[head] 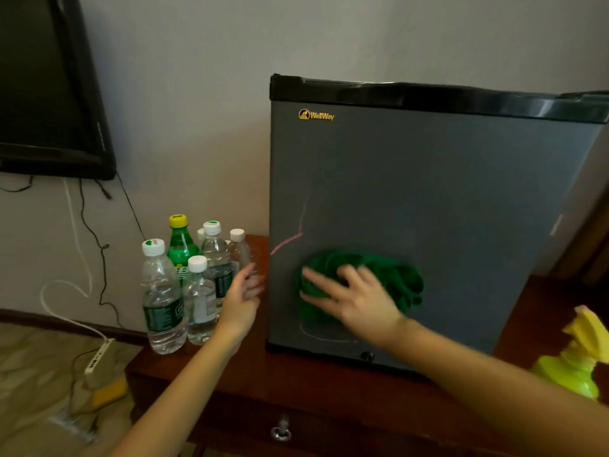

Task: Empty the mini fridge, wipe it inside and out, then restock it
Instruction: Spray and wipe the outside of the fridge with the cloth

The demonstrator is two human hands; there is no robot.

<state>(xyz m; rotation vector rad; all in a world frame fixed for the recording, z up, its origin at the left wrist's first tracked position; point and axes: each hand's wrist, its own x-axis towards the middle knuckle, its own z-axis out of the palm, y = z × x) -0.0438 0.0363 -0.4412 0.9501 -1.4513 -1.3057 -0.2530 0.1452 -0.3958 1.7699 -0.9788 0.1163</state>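
The grey mini fridge (pixel 428 199) stands shut on a dark wooden cabinet (pixel 250 384). My right hand (pixel 352 298) presses a green cloth (pixel 395 278) flat against the lower part of the fridge door, fingers spread. A pink streak (pixel 290 240) marks the door just above and left of the cloth. My left hand (pixel 242 296) hovers with relaxed fingers at the fridge's left edge, holding nothing. Several water bottles (pixel 163 298) and one green soda bottle (pixel 180 249) stand on the cabinet to the left of the fridge.
A yellow-green spray bottle (pixel 573 371) sits at the right on the cabinet. A black TV (pixel 46 87) hangs on the wall at upper left, cables trailing down to a white power strip (pixel 99 357) on the carpet. A drawer knob (pixel 280 432) is below.
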